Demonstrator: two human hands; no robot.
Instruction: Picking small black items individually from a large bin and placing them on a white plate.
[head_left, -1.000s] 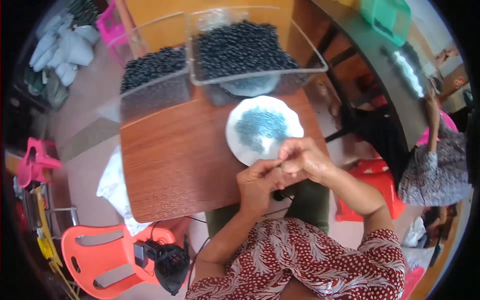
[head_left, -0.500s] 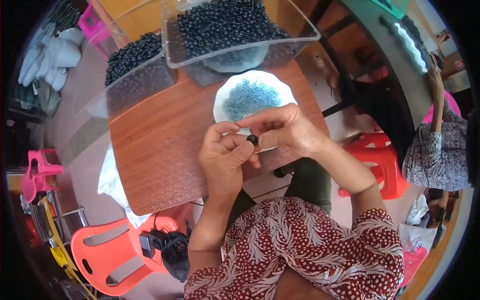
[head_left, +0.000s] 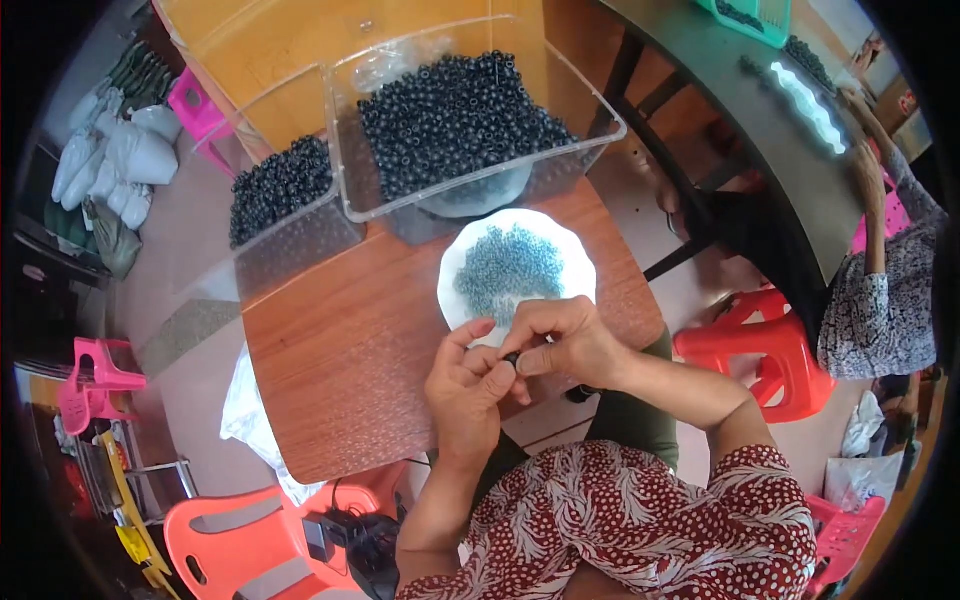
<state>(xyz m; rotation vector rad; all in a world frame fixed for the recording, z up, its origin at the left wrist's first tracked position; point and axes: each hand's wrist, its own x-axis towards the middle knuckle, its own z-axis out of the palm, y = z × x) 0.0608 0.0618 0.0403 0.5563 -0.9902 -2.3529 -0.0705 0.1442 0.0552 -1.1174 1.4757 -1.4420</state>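
A small round black ring-like part (head_left: 511, 359) sits between my fingertips, just off the near edge of a white scalloped plate (head_left: 585, 262). My left hand (head_left: 466, 405) grips it from the left with the thumb and bent fingers, its index finger lifted away. From the right, my right hand (head_left: 577, 348) pinches the same part between thumb and index finger. Tiny clear-blue rings (head_left: 510, 262) are heaped on the plate. Whether one of them is in my fingers is too small to tell.
Beyond the plate stands a large clear bin (head_left: 480, 180) of black ring parts, with a second clear bin (head_left: 300, 220) left of it. They share a brown wooden table (head_left: 340, 370). Red stools (head_left: 770, 360) and an orange chair (head_left: 240, 545) stand around. Another person's arm (head_left: 872, 215) reaches over a dark table at right.
The table, bins and hands sit lower in the picture now. My right index finger has curled down onto the black part, away from my left index fingertip, which now points up alone.
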